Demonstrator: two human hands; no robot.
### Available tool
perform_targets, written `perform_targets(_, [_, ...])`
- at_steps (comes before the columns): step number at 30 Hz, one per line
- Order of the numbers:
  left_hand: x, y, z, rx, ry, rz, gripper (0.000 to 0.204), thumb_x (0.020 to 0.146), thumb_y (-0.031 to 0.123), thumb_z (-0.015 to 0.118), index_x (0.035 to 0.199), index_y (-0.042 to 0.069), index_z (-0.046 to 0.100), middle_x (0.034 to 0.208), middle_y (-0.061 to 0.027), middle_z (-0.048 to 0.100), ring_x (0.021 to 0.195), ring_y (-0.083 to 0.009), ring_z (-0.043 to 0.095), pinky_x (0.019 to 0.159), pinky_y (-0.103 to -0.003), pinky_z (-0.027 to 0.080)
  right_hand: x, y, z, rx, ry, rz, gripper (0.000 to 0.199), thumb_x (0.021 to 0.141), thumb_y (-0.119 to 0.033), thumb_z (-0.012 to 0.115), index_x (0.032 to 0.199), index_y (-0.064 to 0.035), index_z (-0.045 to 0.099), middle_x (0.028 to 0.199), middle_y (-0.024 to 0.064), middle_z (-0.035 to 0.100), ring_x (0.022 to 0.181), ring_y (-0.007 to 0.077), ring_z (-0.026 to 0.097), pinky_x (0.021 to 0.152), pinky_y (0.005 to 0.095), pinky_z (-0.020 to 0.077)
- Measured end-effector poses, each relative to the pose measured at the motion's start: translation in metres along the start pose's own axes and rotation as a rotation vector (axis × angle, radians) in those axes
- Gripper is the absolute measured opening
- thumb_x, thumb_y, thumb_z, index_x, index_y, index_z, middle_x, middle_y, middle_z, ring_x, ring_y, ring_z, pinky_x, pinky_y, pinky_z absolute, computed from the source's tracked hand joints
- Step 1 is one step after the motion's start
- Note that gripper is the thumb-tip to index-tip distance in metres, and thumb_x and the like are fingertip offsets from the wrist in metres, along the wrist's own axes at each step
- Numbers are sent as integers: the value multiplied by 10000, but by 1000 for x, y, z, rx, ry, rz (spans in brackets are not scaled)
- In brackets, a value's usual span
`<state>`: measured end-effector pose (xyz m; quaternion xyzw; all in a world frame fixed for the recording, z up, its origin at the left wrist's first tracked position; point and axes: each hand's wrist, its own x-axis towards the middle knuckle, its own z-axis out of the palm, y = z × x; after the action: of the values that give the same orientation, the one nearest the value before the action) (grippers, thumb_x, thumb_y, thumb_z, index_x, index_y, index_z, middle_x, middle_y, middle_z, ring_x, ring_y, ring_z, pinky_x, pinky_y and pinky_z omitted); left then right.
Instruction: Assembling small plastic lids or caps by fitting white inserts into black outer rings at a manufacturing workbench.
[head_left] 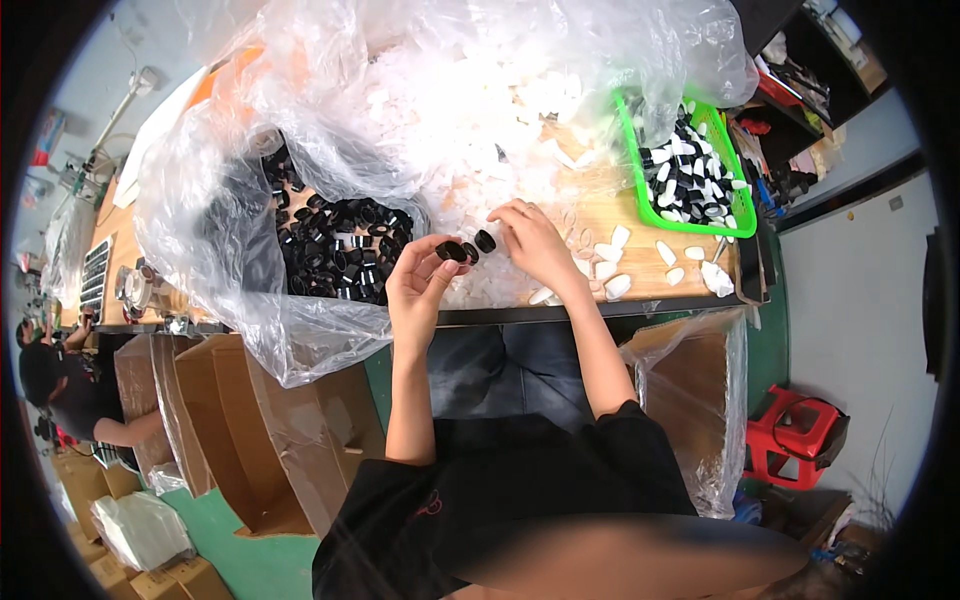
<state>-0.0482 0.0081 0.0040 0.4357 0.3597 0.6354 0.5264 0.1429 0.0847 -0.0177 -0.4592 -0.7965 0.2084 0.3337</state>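
Observation:
My left hand (pixel 418 282) is closed on a few small black oval pieces (pixel 450 251), gripped between thumb and fingers. Another black oval piece (pixel 485 241) sits at the right end of this group, close to my right hand (pixel 535 243). That right hand is bent over the table with its fingers apart and nothing visible in its grasp. To the left, a clear plastic bag (pixel 225 215) lies open around a heap of black glossy pieces (pixel 345 240). Small clear and whitish film scraps (pixel 480 290) lie beneath my hands.
A green basket (pixel 633 160) of black-and-white pieces stands at the right. White oval pieces (pixel 617 287) lie along the front edge. Plastic sheeting (pixel 420 30) covers the back. Below are cardboard boxes (pixel 240 430) and a red stool (pixel 790 435). Another person (pixel 85 395) works at far left.

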Motion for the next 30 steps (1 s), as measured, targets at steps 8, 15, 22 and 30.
perform_targets(8, [0, -3, -1, -70, 47, -12, 257, 927, -50, 591, 1184, -50, 581, 1157, -148, 627, 1028, -223, 638, 931, -393, 562, 0, 11, -11, 160, -182, 20, 256, 799, 70, 532, 979, -42, 677, 990, 123, 642, 941, 330, 612, 849, 394, 495])
perform_targets(15, [-2, -13, 5, -84, 0, -20, 264, 936, -46, 579, 1200, -49, 578, 1153, -147, 638, 1029, -230, 645, 932, -393, 562, 7, 31, -32, -41, 178, 128, 176, 843, 30, 548, 970, -20, 659, 918, 136, 637, 809, 297, 624, 734, 377, 495])
perform_targets(22, [-3, -15, 14, -114, -13, -47, 250, 949, -31, 569, 1198, -44, 583, 1162, -149, 636, 1032, -237, 650, 930, -383, 561, -6, 49, -22, -198, 82, 60, 166, 830, -11, 644, 995, -29, 645, 987, 115, 610, 804, 285, 623, 741, 355, 509])
perform_targets(30, [1, -29, 15, -182, -52, -72, 249, 947, -10, 585, 1195, -31, 589, 1150, -132, 634, 1052, -232, 642, 931, -382, 558, -21, 36, -22, 15, 133, 176, 257, 857, 26, 635, 1110, -18, 627, 995, 118, 602, 826, 230, 648, 721, 318, 537])
